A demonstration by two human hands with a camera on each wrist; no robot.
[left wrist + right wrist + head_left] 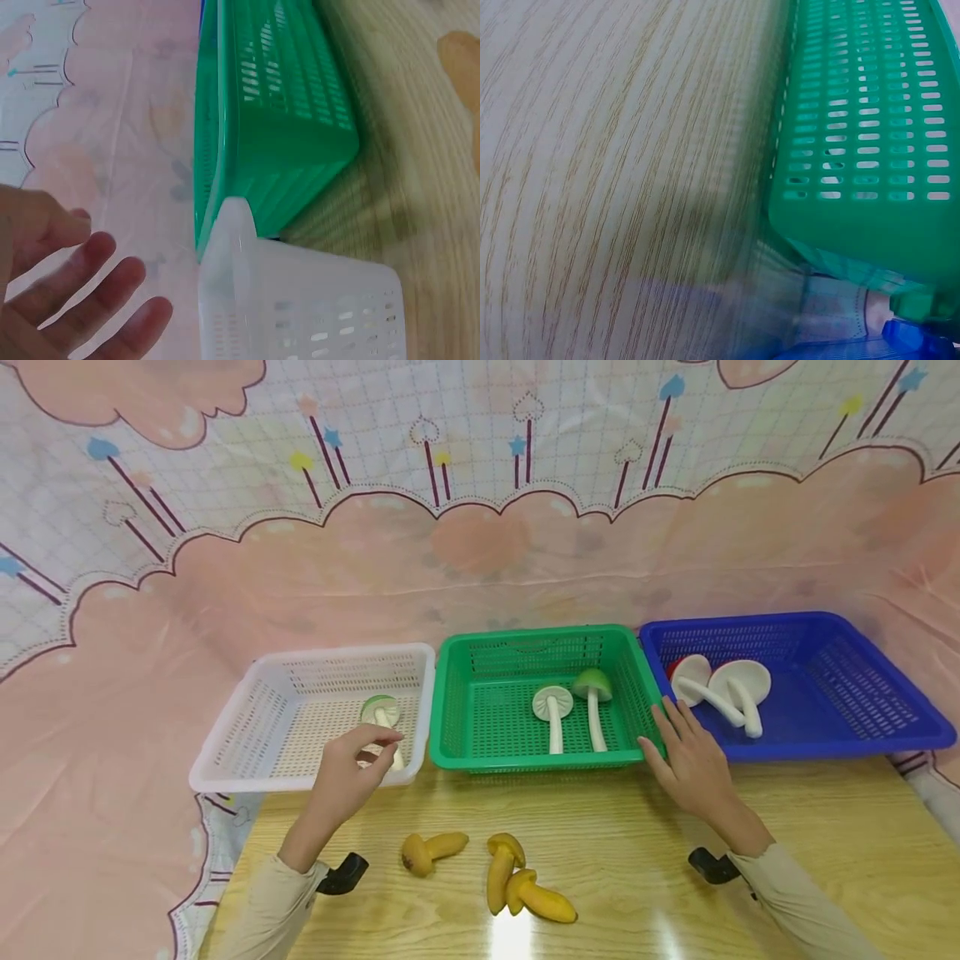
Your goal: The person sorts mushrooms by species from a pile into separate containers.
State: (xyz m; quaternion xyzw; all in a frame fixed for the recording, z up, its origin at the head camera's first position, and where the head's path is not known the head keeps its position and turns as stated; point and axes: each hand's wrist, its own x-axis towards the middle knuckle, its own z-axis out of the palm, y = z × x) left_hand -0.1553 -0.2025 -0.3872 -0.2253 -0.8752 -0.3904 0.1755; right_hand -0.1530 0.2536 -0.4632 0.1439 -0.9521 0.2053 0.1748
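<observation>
My left hand [351,770] hovers over the front right part of the white basket [348,667], fingers loosely bent and nothing between them. Partly behind it, a green-capped mushroom [381,710] with a white stem lies in that basket. My right hand [692,764], fingers spread, rests near the adjoining rims of the green basket [510,762] and the blue basket [862,743]; the right wrist view does not show it. Inside the green basket are a green-capped mushroom [593,687] and a mushroom with its pale underside up [553,703].
Two red-capped mushrooms [692,672] with white stems lie at the left of the blue basket. Three yellow-brown mushrooms lie on the wooden table [622,835]: one mushroom [431,850] to the left, a pair [540,897] touching. Patterned cloth [480,560] hangs behind the baskets.
</observation>
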